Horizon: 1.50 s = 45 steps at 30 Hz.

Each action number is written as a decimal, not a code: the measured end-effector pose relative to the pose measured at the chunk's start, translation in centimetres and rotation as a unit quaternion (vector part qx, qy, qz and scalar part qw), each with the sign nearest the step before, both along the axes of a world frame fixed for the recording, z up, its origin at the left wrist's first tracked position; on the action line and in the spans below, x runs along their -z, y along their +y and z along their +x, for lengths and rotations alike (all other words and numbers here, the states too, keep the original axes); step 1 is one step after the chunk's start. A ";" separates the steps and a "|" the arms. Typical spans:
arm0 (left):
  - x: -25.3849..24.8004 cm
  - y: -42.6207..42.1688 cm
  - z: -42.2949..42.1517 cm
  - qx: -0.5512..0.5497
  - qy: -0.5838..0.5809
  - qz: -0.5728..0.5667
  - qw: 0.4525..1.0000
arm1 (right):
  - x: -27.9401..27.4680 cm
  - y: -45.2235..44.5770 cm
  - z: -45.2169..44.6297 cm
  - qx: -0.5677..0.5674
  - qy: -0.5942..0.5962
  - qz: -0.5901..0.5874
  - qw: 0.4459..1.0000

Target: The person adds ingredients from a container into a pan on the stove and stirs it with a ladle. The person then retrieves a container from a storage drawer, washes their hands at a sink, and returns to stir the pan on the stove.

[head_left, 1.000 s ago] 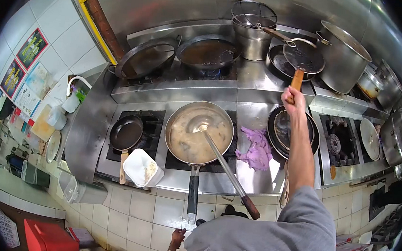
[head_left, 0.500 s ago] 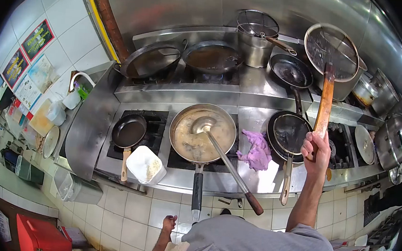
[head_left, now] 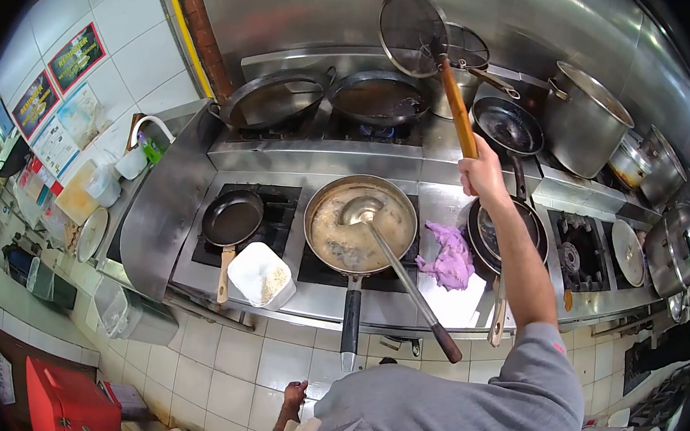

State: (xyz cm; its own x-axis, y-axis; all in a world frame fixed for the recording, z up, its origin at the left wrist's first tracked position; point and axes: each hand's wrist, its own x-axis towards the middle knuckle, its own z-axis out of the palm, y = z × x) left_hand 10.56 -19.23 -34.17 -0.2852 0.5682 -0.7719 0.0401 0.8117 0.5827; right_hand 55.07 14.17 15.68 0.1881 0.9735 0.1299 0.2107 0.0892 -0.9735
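The steel back wall (head_left: 313,12) spans the full width behind the cooking line, and the tiled floor (head_left: 242,354) shows visible joints along the front. The stove (head_left: 440,203) carries two levels of burners, its bare steel showing between pans.

On the raised back level stand, from the left, a wide wok (head_left: 273,98), a second wok (head_left: 380,95) with dark liquid over a blue flame (head_left: 381,131), a steel pot topped with a sieve, a black frying pan (head_left: 509,125) and a tall pot (head_left: 587,126).

On the lower level, a deep pan (head_left: 309,221) holds cloudy, pale brown liquid; a ladle (head_left: 405,278) rests in it, shaft over the rim. To its left are a small pan (head_left: 232,220) and, just in front, a white tub (head_left: 250,269) with pale crumbs inside. To its right lies a crumpled purple cloth (head_left: 446,257).

The strainer (head_left: 410,28) is held up in the air above the back level, partly covering the sieve-topped pot from my view. The person's right hand (head_left: 484,176) is wrapped round its wooden handle. The left hand (head_left: 295,392) is low beside the body, fingers curled; I cannot tell whether it grips anything.
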 end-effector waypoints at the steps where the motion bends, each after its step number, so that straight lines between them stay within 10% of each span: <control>1: -0.2 -0.6 -0.1 0.006 -0.001 0.011 1.000 | 1.1 2.1 0.5 -0.004 0.000 0.000 1.000; 3: -0.9 -1.9 0.5 -0.009 0.021 0.031 0.999 | 3.2 5.8 1.6 0.080 -0.268 0.036 0.959; 11: 1.1 -5.1 -0.4 0.108 0.029 0.103 0.988 | 3.9 10.1 3.3 0.098 -0.454 -0.024 0.885; 20: 1.3 -4.4 -0.2 0.109 0.028 0.175 0.978 | -0.6 8.8 3.5 -0.090 -0.015 -0.164 0.982; 23: -1.4 -2.1 1.1 -0.064 -0.006 -0.010 0.998 | -1.3 9.6 3.7 -0.107 0.010 -0.196 0.975; 45: -2.9 -4.1 2.9 -0.061 0.021 -0.022 0.998 | -0.3 12.4 0.3 -0.179 0.276 -0.204 0.922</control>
